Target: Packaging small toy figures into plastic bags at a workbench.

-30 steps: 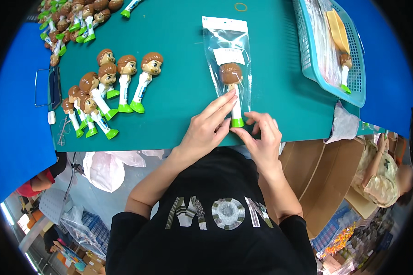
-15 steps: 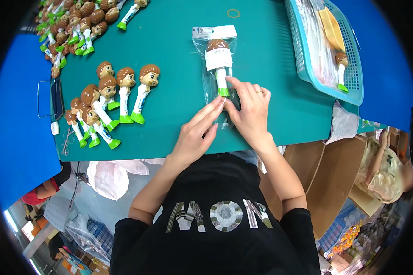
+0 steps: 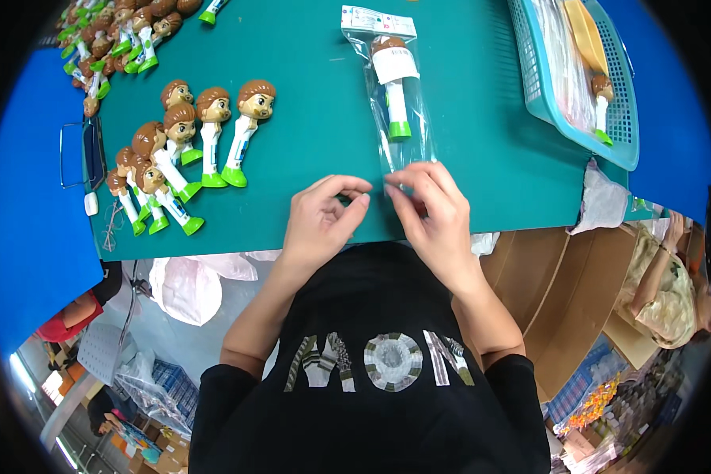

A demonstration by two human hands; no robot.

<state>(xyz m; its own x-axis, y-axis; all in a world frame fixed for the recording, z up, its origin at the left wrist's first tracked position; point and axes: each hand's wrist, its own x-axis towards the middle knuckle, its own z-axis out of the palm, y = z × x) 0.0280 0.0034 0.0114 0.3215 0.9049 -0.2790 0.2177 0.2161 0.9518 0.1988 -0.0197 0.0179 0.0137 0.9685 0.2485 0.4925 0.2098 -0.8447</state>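
Observation:
A clear plastic bag lies on the green table, its printed header at the far end. Inside it is a brown-haired figurine with a white body and green base; a white label covers part of its head. At the bag's near end, the curled thumb and fingers of my right hand close on the plastic edge. My left hand is just left of that edge, fingers bent, thumb and forefinger slightly apart with nothing visible between them.
Several loose figurines stand or lie to the left, with a larger pile at the far left. A light-blue basket at the right holds plastic bags, a yellow tray and one figurine. A cardboard box is below the table's right edge.
Both hands have drawn back toward me from the figurine's base to the bag's near end. My left hand has come off the bag. The view has shifted slightly.

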